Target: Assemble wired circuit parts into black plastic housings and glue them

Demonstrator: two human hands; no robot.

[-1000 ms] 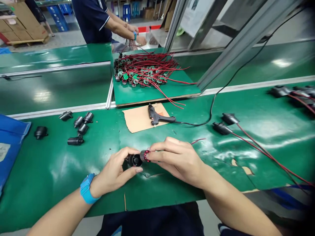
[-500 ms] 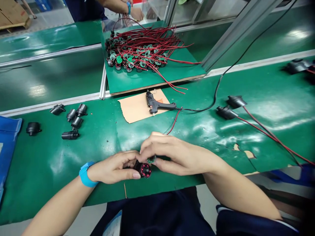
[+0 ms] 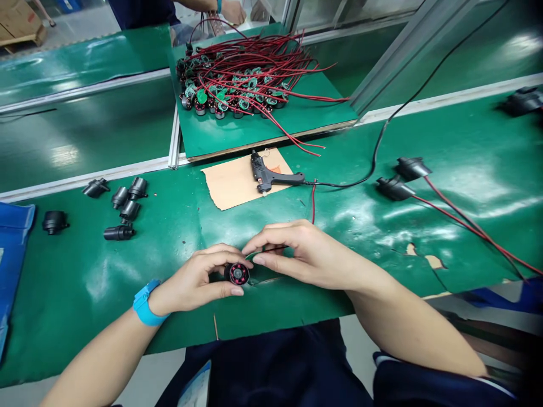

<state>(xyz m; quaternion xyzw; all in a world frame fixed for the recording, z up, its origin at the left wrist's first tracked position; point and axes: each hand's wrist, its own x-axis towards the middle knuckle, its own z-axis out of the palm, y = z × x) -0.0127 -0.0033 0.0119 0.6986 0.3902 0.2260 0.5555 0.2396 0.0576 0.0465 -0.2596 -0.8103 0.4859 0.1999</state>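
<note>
My left hand [image 3: 201,280] is closed around a small round black motor [image 3: 238,274], whose open face shows a ring of pink-red coils and is turned toward me. Close beside it, the thumb and fingers of my right hand [image 3: 292,249] pinch a thin dark wire [image 3: 271,250] leading from the motor. A short stretch of red wire [image 3: 313,204] shows beyond that hand; whether it joins the motor is hidden. Past my hands, a black glue gun [image 3: 271,176] lies on a torn piece of cardboard [image 3: 220,189].
A raised green board [image 3: 212,141] bears a heap of motors with red wires [image 3: 254,73]. Several black housings [image 3: 129,210] lie left, near a blue bin [image 3: 17,249]. Wired black housings [image 3: 394,187] sit right. The glue gun's cord [image 3: 375,150] rises rightward. Another person's hand [image 3: 233,11] is behind.
The motor has turned in my left hand and now shows a different face, with a hub at its centre. My right fingers have moved off the small green board onto the wire.
</note>
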